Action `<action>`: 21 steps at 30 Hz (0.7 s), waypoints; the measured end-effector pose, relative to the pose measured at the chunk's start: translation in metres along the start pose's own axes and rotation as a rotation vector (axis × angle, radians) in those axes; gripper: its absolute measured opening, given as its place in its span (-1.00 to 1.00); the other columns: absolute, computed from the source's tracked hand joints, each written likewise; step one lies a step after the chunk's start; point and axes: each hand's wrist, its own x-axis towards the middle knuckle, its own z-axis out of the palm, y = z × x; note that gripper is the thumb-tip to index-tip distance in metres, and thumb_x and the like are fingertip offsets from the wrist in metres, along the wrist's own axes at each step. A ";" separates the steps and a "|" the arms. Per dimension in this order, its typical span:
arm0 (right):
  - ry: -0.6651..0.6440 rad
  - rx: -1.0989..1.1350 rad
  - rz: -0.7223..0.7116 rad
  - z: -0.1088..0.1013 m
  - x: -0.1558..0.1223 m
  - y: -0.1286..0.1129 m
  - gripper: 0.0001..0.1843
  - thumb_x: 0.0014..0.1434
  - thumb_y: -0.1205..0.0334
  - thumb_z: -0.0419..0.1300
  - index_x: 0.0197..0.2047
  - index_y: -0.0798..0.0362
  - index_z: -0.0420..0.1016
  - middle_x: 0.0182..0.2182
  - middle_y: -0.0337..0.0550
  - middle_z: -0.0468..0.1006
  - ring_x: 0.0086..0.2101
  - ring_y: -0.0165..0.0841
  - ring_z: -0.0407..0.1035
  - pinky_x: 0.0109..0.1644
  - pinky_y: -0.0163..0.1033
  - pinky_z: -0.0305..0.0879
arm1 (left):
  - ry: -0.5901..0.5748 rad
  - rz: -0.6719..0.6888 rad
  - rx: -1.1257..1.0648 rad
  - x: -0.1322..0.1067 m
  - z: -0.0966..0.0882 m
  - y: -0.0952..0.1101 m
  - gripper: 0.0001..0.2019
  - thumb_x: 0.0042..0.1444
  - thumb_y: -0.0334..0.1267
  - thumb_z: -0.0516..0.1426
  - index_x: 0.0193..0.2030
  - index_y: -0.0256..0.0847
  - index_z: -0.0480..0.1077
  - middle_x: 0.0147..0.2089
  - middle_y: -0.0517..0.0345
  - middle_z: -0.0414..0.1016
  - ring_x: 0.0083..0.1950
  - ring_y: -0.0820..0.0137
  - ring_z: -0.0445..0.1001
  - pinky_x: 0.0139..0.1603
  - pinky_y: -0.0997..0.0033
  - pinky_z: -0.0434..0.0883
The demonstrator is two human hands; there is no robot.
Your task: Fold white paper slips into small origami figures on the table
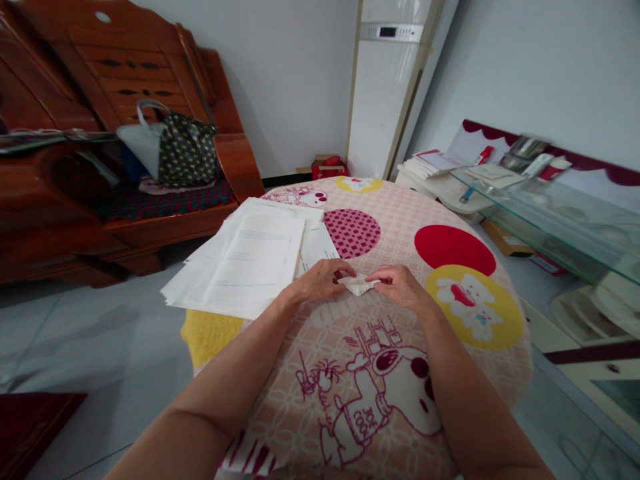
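My left hand (pixel 324 280) and right hand (pixel 399 285) pinch folded white paper (pixel 359 287) at opposite ends; likely light, easily torn; edges suit fingertips.

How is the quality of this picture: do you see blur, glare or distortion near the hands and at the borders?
In the head view, light is soft, with sheen on the wooden settee; in the head view, the glass shelf looks smeared and stretched rightward; in the head view, left hand, right hand and folded paper are fairly clear.
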 end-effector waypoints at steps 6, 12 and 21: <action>-0.020 -0.067 -0.074 0.002 -0.001 -0.001 -0.69 0.06 0.48 0.18 -0.20 0.08 0.70 -0.30 -0.11 0.64 -0.32 -0.33 0.46 -0.23 -0.28 0.29 | -0.021 0.122 -0.028 0.001 0.003 -0.003 -0.70 0.07 -0.36 0.16 -0.03 -0.24 0.50 -0.08 0.04 0.58 -0.24 0.43 0.52 -0.25 0.47 0.43; -0.023 -0.093 -0.096 0.002 -0.001 0.003 -0.79 0.12 0.45 0.22 -0.23 0.08 0.67 -0.29 -0.10 0.62 -0.32 -0.33 0.45 -0.22 -0.26 0.30 | -0.020 0.270 0.103 0.000 -0.001 0.005 -0.58 0.00 -0.56 0.06 -0.01 -0.20 0.47 0.17 0.00 0.51 0.18 0.28 0.49 0.04 0.38 0.47; -0.011 -0.133 -0.104 0.005 0.001 0.007 -0.84 0.12 0.47 0.24 -0.29 0.11 0.66 -0.33 -0.10 0.61 -0.33 -0.34 0.45 -0.22 -0.26 0.31 | -0.051 0.244 0.218 -0.004 -0.006 0.008 -0.66 0.05 -0.59 0.04 -0.10 -0.21 0.47 0.28 -0.03 0.44 0.26 0.25 0.45 0.17 0.27 0.45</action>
